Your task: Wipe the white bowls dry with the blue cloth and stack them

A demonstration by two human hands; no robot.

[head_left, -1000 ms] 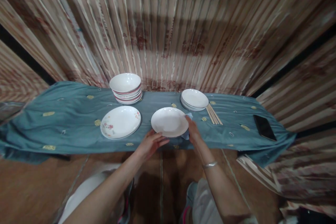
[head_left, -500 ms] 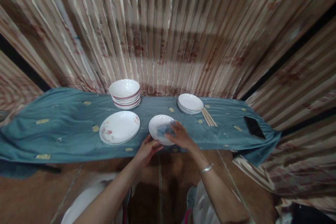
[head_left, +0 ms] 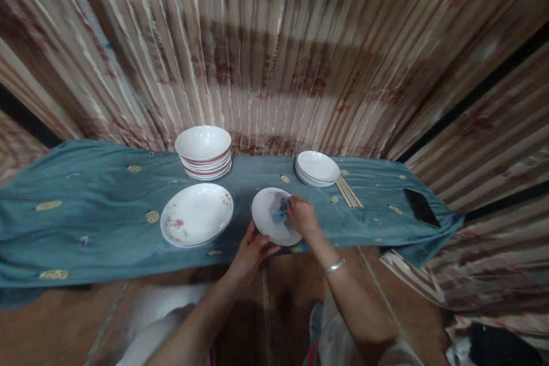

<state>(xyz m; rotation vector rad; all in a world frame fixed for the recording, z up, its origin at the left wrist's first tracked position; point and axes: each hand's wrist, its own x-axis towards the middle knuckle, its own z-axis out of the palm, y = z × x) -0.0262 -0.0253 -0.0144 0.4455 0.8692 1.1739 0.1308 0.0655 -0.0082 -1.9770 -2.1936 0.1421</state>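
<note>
A small white plate [head_left: 268, 223] is at the table's front edge, in front of me. My left hand [head_left: 253, 249] grips its near left rim, thumb over the edge and fingers at the side. My right hand [head_left: 302, 216] is closed on a bunched blue-grey cloth [head_left: 281, 211], which lies against the plate's upper face. Left of the plate is a larger oval plate [head_left: 197, 214] with printed flowers. Behind and to the right stands a stack of small white plates [head_left: 318, 167], with several wooden chopsticks [head_left: 349, 193] beside it.
At the back left rises a stack of white bowls [head_left: 203, 146] with red bands. A black phone [head_left: 421, 207] lies near the right end. A teal patterned tablecloth [head_left: 107, 200] covers the narrow table; a pleated curtain [head_left: 257, 57] hangs right behind it.
My right hand has gone from spread fingers over the cloth to a closed grip that bunches it. The view has shifted slightly, and my left hand still holds the plate's rim.
</note>
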